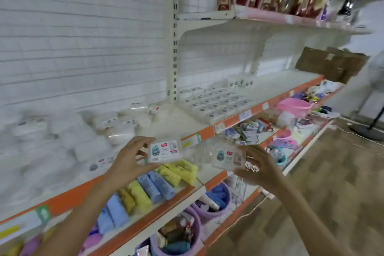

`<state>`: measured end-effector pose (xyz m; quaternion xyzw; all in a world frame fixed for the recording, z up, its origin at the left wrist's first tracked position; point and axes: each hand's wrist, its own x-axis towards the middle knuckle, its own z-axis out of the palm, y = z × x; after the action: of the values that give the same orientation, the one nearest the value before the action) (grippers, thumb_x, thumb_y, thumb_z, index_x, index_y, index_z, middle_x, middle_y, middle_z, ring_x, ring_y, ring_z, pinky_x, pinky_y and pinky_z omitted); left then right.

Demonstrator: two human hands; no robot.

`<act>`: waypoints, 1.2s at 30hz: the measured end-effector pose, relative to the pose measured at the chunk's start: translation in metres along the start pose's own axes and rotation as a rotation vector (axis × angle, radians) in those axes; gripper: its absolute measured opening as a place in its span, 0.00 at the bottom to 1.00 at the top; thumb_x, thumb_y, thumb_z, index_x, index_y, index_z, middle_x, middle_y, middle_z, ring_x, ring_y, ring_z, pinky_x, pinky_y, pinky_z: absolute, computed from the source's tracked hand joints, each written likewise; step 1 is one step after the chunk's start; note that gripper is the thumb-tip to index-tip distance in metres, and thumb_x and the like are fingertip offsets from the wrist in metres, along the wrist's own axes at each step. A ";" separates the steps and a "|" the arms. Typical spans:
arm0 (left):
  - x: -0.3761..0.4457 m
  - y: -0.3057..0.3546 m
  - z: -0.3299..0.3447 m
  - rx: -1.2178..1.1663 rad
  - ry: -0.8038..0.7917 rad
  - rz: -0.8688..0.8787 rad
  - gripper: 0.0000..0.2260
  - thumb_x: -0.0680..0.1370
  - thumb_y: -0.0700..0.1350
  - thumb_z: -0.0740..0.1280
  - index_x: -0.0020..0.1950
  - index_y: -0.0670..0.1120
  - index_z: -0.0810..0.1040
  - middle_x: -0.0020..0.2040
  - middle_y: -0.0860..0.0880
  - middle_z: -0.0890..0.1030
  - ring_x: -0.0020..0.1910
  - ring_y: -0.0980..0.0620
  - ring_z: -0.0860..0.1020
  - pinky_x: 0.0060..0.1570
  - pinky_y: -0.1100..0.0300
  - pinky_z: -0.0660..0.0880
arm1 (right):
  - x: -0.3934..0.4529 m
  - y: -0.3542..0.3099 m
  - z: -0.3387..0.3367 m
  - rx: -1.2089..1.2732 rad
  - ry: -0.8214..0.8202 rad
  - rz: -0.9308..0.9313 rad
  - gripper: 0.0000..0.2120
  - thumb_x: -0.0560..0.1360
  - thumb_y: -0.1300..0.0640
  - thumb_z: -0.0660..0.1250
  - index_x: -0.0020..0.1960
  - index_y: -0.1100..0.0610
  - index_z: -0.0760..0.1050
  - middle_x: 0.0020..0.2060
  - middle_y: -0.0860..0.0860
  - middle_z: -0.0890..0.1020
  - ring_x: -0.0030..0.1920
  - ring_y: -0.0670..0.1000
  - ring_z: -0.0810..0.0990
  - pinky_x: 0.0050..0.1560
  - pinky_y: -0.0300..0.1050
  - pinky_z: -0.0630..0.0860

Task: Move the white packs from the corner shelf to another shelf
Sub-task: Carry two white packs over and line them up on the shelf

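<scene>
Head view: one white pack (165, 151) is pinched in the left hand (128, 160) grip, a second pack (228, 157) in the right hand (258, 167) grip, both held before the orange-edged shelf (204, 131); laid-out packs (214, 102) at 12 o'clock.

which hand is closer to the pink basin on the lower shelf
Right. The right hand, holding a white pack, is below and left of the pink basin; the left hand with its pack is farther left.
</scene>
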<state>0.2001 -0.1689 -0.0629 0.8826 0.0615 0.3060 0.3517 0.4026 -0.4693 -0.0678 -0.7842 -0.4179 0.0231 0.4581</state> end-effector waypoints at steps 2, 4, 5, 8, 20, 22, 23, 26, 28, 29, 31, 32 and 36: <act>0.011 0.013 0.040 0.002 -0.038 0.026 0.35 0.63 0.44 0.79 0.56 0.75 0.67 0.54 0.65 0.72 0.53 0.68 0.73 0.51 0.76 0.69 | -0.024 0.026 -0.033 -0.001 0.021 0.061 0.30 0.61 0.61 0.79 0.60 0.54 0.73 0.55 0.47 0.74 0.53 0.36 0.77 0.51 0.32 0.76; 0.022 0.026 0.078 -0.021 -0.068 0.036 0.33 0.61 0.47 0.77 0.55 0.76 0.67 0.53 0.64 0.72 0.51 0.69 0.73 0.50 0.74 0.70 | -0.046 0.044 -0.064 0.011 0.049 0.126 0.30 0.60 0.57 0.79 0.59 0.50 0.73 0.55 0.46 0.75 0.53 0.40 0.79 0.52 0.38 0.78; 0.027 0.032 0.096 -0.043 -0.090 0.023 0.33 0.61 0.47 0.77 0.54 0.76 0.67 0.53 0.64 0.72 0.51 0.67 0.74 0.49 0.71 0.72 | -0.055 0.053 -0.078 0.010 0.070 0.143 0.29 0.59 0.56 0.79 0.58 0.49 0.73 0.55 0.45 0.75 0.52 0.40 0.79 0.53 0.39 0.78; 0.041 0.049 0.144 -0.067 -0.143 0.007 0.30 0.62 0.44 0.79 0.55 0.69 0.71 0.55 0.53 0.73 0.51 0.57 0.76 0.49 0.67 0.74 | -0.075 0.073 -0.112 -0.045 0.139 0.176 0.28 0.60 0.62 0.79 0.56 0.48 0.73 0.51 0.41 0.74 0.48 0.31 0.76 0.48 0.27 0.74; 0.160 0.069 0.254 -0.021 -0.183 0.005 0.27 0.66 0.37 0.76 0.58 0.52 0.67 0.52 0.60 0.66 0.50 0.65 0.70 0.48 0.80 0.66 | -0.017 0.164 -0.194 -0.011 0.220 0.196 0.28 0.60 0.57 0.79 0.58 0.48 0.75 0.53 0.47 0.77 0.49 0.32 0.77 0.46 0.25 0.72; 0.193 0.064 0.263 -0.024 -0.152 0.015 0.27 0.65 0.37 0.76 0.58 0.52 0.67 0.52 0.61 0.66 0.50 0.62 0.71 0.47 0.79 0.66 | 0.013 0.180 -0.205 -0.015 0.235 0.174 0.27 0.57 0.41 0.78 0.55 0.37 0.75 0.55 0.46 0.78 0.51 0.38 0.80 0.49 0.31 0.75; 0.210 0.062 0.266 -0.025 -0.133 0.020 0.27 0.65 0.37 0.77 0.57 0.52 0.68 0.52 0.60 0.67 0.50 0.62 0.72 0.47 0.79 0.66 | 0.028 0.190 -0.211 -0.019 0.235 0.161 0.29 0.55 0.35 0.76 0.55 0.34 0.75 0.55 0.45 0.79 0.51 0.41 0.80 0.50 0.35 0.77; 0.255 0.057 0.273 -0.043 -0.069 0.010 0.28 0.65 0.38 0.77 0.55 0.58 0.67 0.53 0.58 0.68 0.51 0.65 0.72 0.48 0.78 0.68 | 0.083 0.212 -0.226 -0.011 0.198 0.116 0.31 0.56 0.31 0.74 0.57 0.34 0.73 0.54 0.41 0.79 0.53 0.46 0.80 0.52 0.49 0.79; 0.281 0.053 0.274 -0.037 -0.032 0.002 0.27 0.65 0.38 0.77 0.55 0.57 0.68 0.54 0.59 0.68 0.51 0.68 0.72 0.47 0.79 0.68 | 0.119 0.220 -0.232 0.008 0.155 0.074 0.30 0.56 0.30 0.73 0.56 0.32 0.72 0.52 0.38 0.78 0.52 0.44 0.79 0.52 0.48 0.79; 0.292 0.050 0.273 -0.027 -0.021 -0.012 0.27 0.65 0.38 0.77 0.56 0.56 0.68 0.54 0.60 0.68 0.51 0.66 0.72 0.47 0.79 0.68 | 0.136 0.223 -0.233 0.023 0.134 0.058 0.30 0.55 0.29 0.72 0.56 0.33 0.72 0.52 0.38 0.78 0.52 0.43 0.79 0.51 0.47 0.79; 0.313 0.042 0.270 -0.014 0.001 -0.037 0.26 0.66 0.38 0.76 0.56 0.56 0.69 0.53 0.60 0.68 0.50 0.65 0.72 0.47 0.79 0.67 | 0.170 0.226 -0.234 0.058 0.109 0.036 0.34 0.54 0.28 0.72 0.57 0.38 0.72 0.54 0.42 0.78 0.53 0.43 0.80 0.50 0.47 0.80; 0.322 0.039 0.267 -0.004 0.012 -0.046 0.26 0.65 0.38 0.77 0.55 0.57 0.69 0.53 0.59 0.69 0.50 0.66 0.72 0.48 0.80 0.67 | 0.187 0.228 -0.233 0.070 0.098 0.027 0.34 0.54 0.29 0.73 0.57 0.39 0.72 0.54 0.44 0.78 0.53 0.44 0.80 0.51 0.47 0.80; 0.359 0.021 0.259 0.066 0.052 -0.122 0.25 0.66 0.41 0.76 0.59 0.52 0.71 0.53 0.57 0.71 0.50 0.66 0.73 0.47 0.81 0.66 | 0.263 0.229 -0.230 0.111 0.015 -0.016 0.29 0.57 0.38 0.77 0.55 0.37 0.72 0.54 0.47 0.78 0.53 0.47 0.80 0.48 0.51 0.81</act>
<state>0.6376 -0.2192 -0.0170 0.8801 0.1340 0.3046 0.3386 0.8150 -0.5051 -0.0128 -0.7543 -0.4186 0.0367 0.5044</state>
